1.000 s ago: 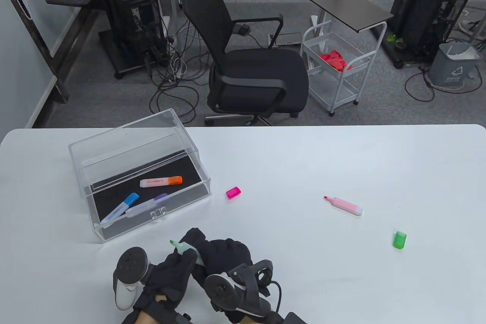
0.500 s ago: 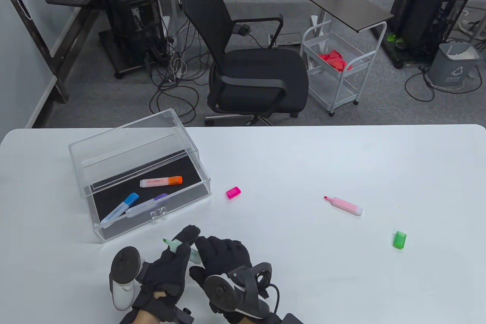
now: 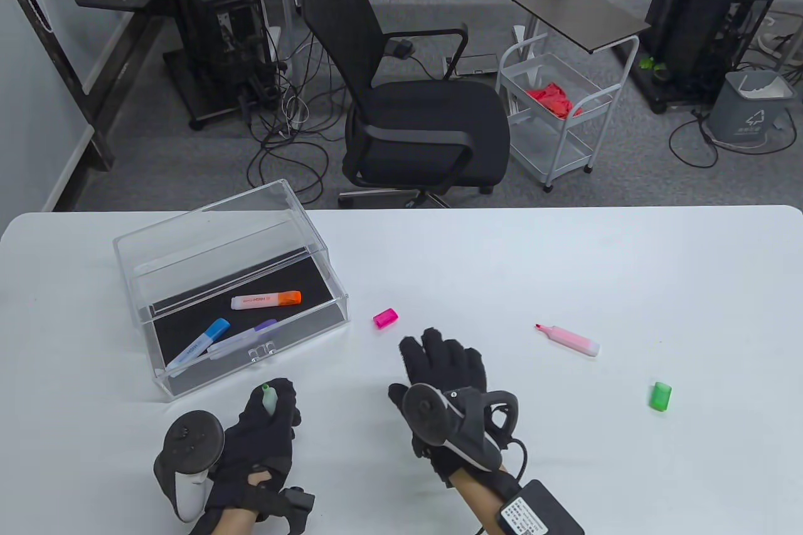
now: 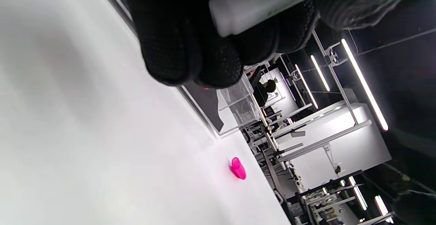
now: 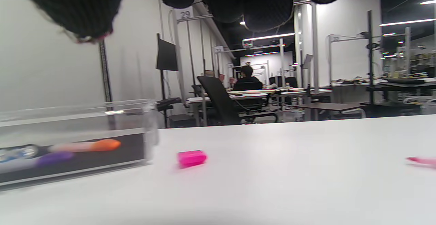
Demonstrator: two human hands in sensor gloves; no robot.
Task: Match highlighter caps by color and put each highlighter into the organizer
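Note:
My left hand (image 3: 266, 416) grips an uncapped green highlighter (image 3: 268, 399) just in front of the clear organizer (image 3: 188, 234); its pale barrel (image 4: 259, 3) shows in the left wrist view. My right hand (image 3: 442, 362) hovers open over the table, fingers spread, holding nothing. A pink cap (image 3: 385, 318) lies right of the organizer, also seen as the pink cap (image 5: 191, 158) in the right wrist view. An uncapped pink highlighter (image 3: 571, 339) lies further right, and a green cap (image 3: 660, 396) near the right edge.
Inside the organizer lie an orange highlighter (image 3: 266, 299), a blue one (image 3: 199, 344) and a purple one (image 3: 241, 339), all capped. A black office chair (image 3: 408, 102) and a white cart (image 3: 558, 115) stand beyond the table's far edge.
The hands have parted: my right hand let go of the green highlighter and moved right and forward, opening. My left hand kept the highlighter and drew slightly left.

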